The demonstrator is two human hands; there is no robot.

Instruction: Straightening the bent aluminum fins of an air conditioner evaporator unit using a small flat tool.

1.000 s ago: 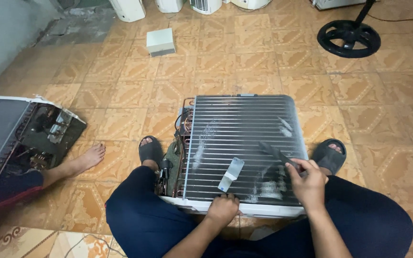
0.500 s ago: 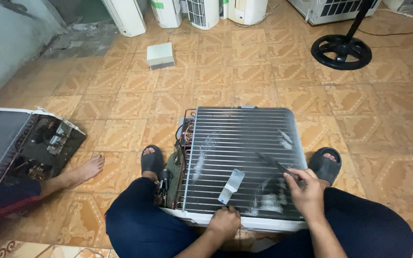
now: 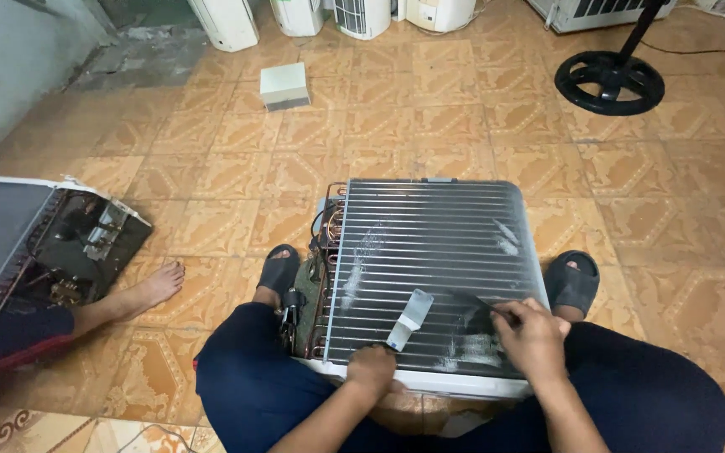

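A person sits on the tiled floor (image 3: 430, 126) with a finned coil unit (image 3: 438, 268) between their knees. Their left hand (image 3: 372, 369) grips the near edge beside a small grey brush-like piece (image 3: 410, 317) lying on the fins. The right hand (image 3: 534, 331) presses a thin dark tool (image 3: 473, 304) against the fins. Left, another person's bare foot (image 3: 154, 287) rests near an opened appliance (image 3: 52, 243). Far right stands a black fan base (image 3: 608, 81).
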